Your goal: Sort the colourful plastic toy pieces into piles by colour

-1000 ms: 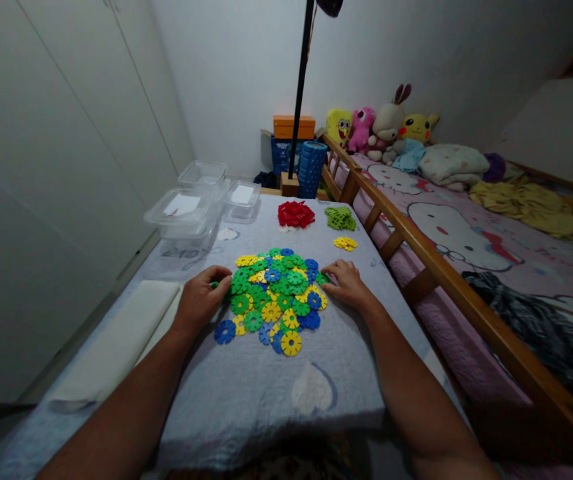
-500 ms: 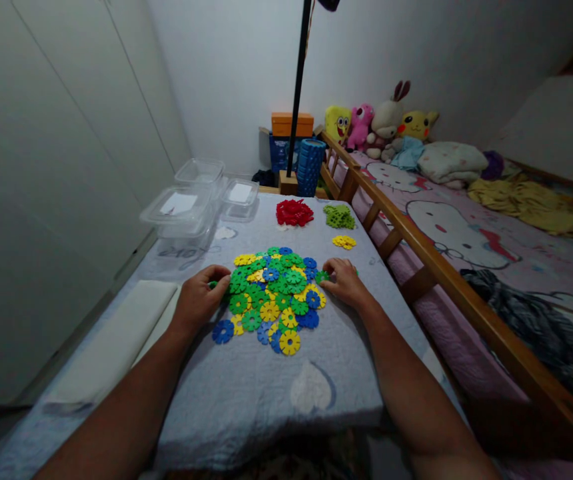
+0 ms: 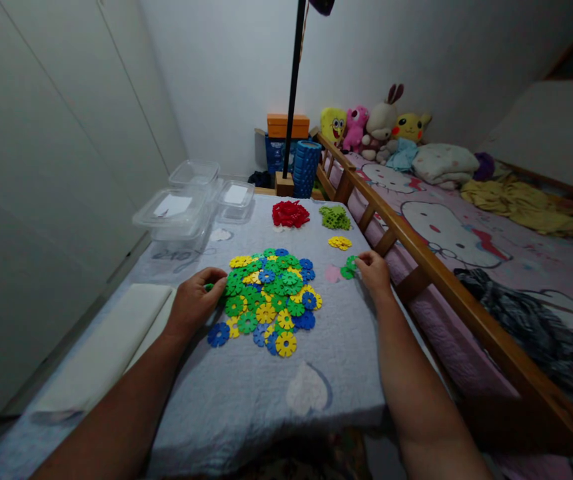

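A heap of snowflake building discs (image 3: 266, 313) in green, yellow and blue lies in the middle of the cloth-covered table (image 3: 246, 400). At its left edge my left hand (image 3: 197, 297) is closed, with a bit of green disc (image 3: 209, 287) showing between thumb and fingers. My right hand (image 3: 375, 273) is off to the right of the heap, pinching green discs (image 3: 348, 268) just over the cloth. Behind it sits a small group of yellow discs (image 3: 340, 243). Farther back are a red pile (image 3: 290, 214) and a light green pile (image 3: 335, 217) of plastic pieces.
Clear plastic boxes (image 3: 179, 213) with lids stand at the back left. A folded white cloth (image 3: 101, 350) lies along the left side. The wooden bed rail (image 3: 391, 217) runs along the right edge. A black pole (image 3: 292, 93) rises behind the table.
My right hand has moved right, away from the heap, carrying the green discs; a pink print on the cloth is uncovered. My left hand stays at the heap's left edge.
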Demonstrator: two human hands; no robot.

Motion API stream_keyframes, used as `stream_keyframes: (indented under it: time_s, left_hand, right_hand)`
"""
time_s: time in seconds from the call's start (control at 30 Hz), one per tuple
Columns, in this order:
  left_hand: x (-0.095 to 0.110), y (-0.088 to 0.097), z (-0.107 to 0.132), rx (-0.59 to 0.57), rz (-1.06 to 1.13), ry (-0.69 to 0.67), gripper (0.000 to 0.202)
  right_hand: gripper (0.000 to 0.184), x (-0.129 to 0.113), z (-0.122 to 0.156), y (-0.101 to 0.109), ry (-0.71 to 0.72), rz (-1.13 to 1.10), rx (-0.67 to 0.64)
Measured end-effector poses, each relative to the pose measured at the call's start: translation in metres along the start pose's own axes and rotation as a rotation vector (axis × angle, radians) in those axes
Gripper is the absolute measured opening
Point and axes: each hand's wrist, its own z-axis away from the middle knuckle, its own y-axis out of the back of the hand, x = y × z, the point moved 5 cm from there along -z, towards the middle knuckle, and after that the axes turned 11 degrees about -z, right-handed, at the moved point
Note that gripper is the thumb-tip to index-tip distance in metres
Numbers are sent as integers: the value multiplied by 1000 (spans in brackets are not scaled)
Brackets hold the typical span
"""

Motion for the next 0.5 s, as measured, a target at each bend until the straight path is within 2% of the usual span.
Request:
stream_keyframes:
  time_s: [0.13,0.27,0.4,0.5]
  left_hand:
    - [1,5,0,16,-4,10,37]
    - [-1,12,0,44,-23,43,35]
    - [-4,13,1,44,-69,25,34]
    - [-5,15,1,59,-142,-19,34]
  right_hand:
    - [14,14,-3,5,-24,77,29]
    - [12,15,0,1,-24,244,-10]
    - [16,11,4,0,-32,440,5]
    - [20,-5,10,-10,72,458,-4]
